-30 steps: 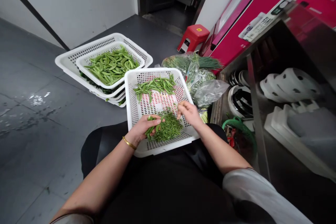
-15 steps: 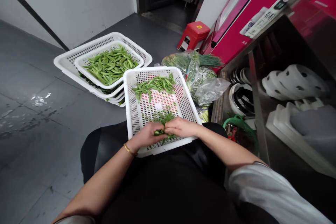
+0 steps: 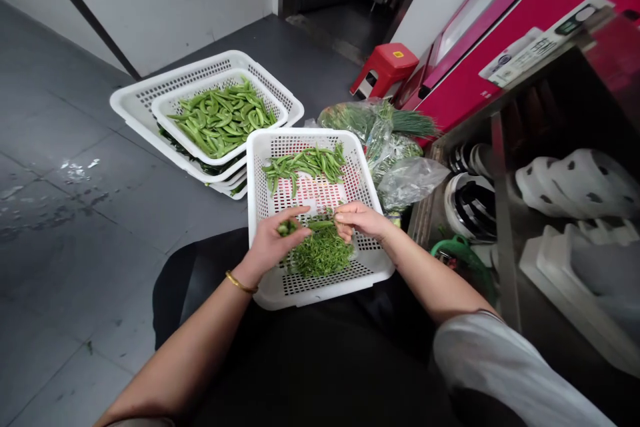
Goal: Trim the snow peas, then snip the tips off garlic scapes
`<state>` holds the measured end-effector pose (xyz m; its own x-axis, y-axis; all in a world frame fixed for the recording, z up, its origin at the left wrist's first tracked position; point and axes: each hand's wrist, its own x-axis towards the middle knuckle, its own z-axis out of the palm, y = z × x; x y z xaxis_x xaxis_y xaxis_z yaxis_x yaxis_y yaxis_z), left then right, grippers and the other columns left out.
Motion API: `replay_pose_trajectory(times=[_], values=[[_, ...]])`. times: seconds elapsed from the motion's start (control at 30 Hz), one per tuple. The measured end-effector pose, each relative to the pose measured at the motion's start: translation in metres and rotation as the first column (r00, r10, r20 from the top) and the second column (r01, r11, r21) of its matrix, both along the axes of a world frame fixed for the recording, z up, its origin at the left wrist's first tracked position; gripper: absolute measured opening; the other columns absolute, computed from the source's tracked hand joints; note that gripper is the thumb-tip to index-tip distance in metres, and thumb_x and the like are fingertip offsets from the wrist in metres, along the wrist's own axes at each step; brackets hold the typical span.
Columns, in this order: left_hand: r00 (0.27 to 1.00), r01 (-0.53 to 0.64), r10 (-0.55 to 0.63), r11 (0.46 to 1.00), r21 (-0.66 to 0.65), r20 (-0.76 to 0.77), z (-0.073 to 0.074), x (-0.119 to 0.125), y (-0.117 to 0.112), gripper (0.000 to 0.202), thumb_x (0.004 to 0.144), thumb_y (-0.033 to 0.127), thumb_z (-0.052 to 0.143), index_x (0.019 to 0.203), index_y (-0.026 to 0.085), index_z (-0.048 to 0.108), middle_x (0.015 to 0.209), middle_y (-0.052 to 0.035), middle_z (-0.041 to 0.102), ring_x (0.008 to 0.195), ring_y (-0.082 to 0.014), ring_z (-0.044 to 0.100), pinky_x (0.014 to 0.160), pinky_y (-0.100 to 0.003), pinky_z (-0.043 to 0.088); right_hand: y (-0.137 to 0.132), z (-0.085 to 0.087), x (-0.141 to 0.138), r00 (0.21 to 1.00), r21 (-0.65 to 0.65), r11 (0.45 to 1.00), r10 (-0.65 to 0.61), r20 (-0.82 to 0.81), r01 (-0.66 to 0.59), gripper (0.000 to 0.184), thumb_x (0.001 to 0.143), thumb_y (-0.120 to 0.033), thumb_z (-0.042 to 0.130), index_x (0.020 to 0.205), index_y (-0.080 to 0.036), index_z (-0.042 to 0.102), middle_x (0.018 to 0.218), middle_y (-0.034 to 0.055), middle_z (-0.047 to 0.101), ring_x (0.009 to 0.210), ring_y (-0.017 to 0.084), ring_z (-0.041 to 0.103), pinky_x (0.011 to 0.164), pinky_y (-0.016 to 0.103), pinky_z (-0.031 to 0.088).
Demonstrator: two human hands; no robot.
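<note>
**Two hands, one pod between them over a lap basket**

One white perforated plastic basket [image 3: 371, 273] rests on the person's dark-clothed lap, and both hands work above its near half. The left hand [image 3: 270, 247], with one thin gold bangle [image 3: 240, 282] on its wrist, curls its fingers around a small bunch of green pea pods [image 3: 287, 227]; how many pods it holds cannot be counted. The right hand [image 3: 359, 221] pinches with thumb and fingertips the end of a single green pod [image 3: 321, 223], which stretches across the gap towards the left hand.

The basket holds two heaps. One loose mound of fine green trimmings [image 3: 321, 255] lies just under the hands. One row of whole green pods [image 3: 306, 163] lies along the far wall.

On the grey floor to the left stands one stack of white slotted baskets [image 3: 131, 101]. Its top basket is filled with bright green pods [image 3: 223, 117]; the number of baskets beneath it cannot be told. Just right of the lap basket lie clear plastic bags of leafy greens [image 3: 395, 147]. Beyond them stands one red plastic stool [image 3: 385, 65].
</note>
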<state>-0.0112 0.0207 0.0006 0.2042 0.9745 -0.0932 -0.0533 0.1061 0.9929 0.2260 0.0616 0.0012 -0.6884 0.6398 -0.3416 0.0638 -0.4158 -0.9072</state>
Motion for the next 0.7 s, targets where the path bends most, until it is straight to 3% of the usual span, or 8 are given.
replay_pose_trajectory(times=[0.1,0.2,0.37,0.47,0.53,0.6,0.67,0.7], values=[[0.972,0.164,-0.130,0.972,0.168,-0.194,-0.006,0.010,-0.003,0.031,0.070,0.026,0.074,0.101,0.022,0.070,0.071,-0.0001,0.064,0.063,-0.0130,0.054,0.063,-0.025,0.043,0.003,0.000,-0.022,0.998,-0.021,0.999,0.026,-0.058,-0.027,0.034,0.079,-0.041,0.064,0.062,-0.013,0.055,0.043,-0.0058,0.048,0.040,0.010,0.054,0.042,0.021,0.041],[0.966,0.190,-0.150,0.963,0.189,-0.208,-0.009,0.012,-0.002,0.011,0.077,0.027,0.067,0.082,0.019,0.071,0.074,-0.0024,0.066,0.069,-0.0150,0.058,0.067,-0.026,0.044,-0.002,-0.005,-0.039,0.993,-0.036,0.999,-0.006,-0.119,0.001,0.033,0.079,-0.042,0.063,0.067,-0.012,0.059,0.043,-0.0055,0.049,0.039,0.011,0.053,0.040,0.021,0.038],[0.999,0.045,-0.044,0.998,-0.040,0.019,-0.004,0.006,0.000,0.016,0.073,0.029,0.071,0.081,0.016,0.070,0.061,-0.0001,0.061,0.051,-0.0107,0.050,0.050,-0.023,0.040,-0.016,-0.008,-0.029,0.933,0.048,0.946,-0.305,-0.190,0.319,0.032,0.079,-0.039,0.064,0.059,-0.015,0.055,0.046,-0.0053,0.046,0.041,0.011,0.052,0.043,0.024,0.042],[0.971,-0.035,0.070,0.988,-0.153,0.229,0.001,0.002,0.001,0.020,0.071,0.025,0.072,0.088,0.015,0.070,0.052,0.0031,0.054,0.043,-0.0086,0.044,0.043,-0.021,0.035,-0.027,-0.003,-0.004,0.915,0.080,0.920,-0.367,-0.167,0.384,0.035,0.080,-0.039,0.063,0.056,-0.017,0.051,0.045,-0.0055,0.044,0.042,0.011,0.051,0.044,0.025,0.043],[0.913,-0.031,0.109,0.979,-0.200,0.393,0.002,-0.002,0.002,0.019,0.073,0.024,0.070,0.090,0.015,0.068,0.048,0.0047,0.050,0.040,-0.0078,0.040,0.038,-0.020,0.032,-0.036,0.001,0.015,0.935,0.131,0.926,-0.344,-0.090,0.353,0.035,0.081,-0.040,0.061,0.058,-0.016,0.053,0.046,-0.0046,0.046,0.043,0.011,0.051,0.046,0.025,0.042],[0.840,-0.007,0.127,0.974,-0.225,0.527,0.003,-0.005,0.004,0.019,0.073,0.024,0.070,0.089,0.016,0.066,0.048,0.0052,0.048,0.038,-0.0070,0.038,0.035,-0.018,0.028,-0.041,0.005,0.033,0.969,0.188,0.954,-0.245,0.035,0.234,0.037,0.084,-0.043,0.057,0.060,-0.015,0.057,0.048,-0.0025,0.050,0.046,0.012,0.053,0.049,0.026,0.042],[0.788,0.028,0.122,0.972,-0.233,0.603,0.003,-0.009,0.005,0.021,0.071,0.027,0.071,0.087,0.016,0.065,0.051,0.0046,0.050,0.038,-0.0065,0.038,0.033,-0.017,0.026,-0.041,0.010,0.044,0.963,0.214,0.977,-0.054,0.264,-0.004,0.036,0.082,-0.047,0.057,0.065,-0.015,0.061,0.051,-0.0002,0.056,0.050,0.013,0.056,0.052,0.026,0.043],[0.782,0.046,0.115,0.970,-0.240,0.613,0.002,-0.010,0.005,0.022,0.070,0.031,0.072,0.085,0.016,0.065,0.052,0.0043,0.050,0.037,-0.0064,0.039,0.032,-0.017,0.026,-0.038,0.013,0.045,0.902,0.222,0.964,0.034,0.431,-0.143,0.034,0.078,-0.047,0.062,0.067,-0.015,0.063,0.052,0.0005,0.057,0.051,0.014,0.056,0.054,0.027,0.043]])
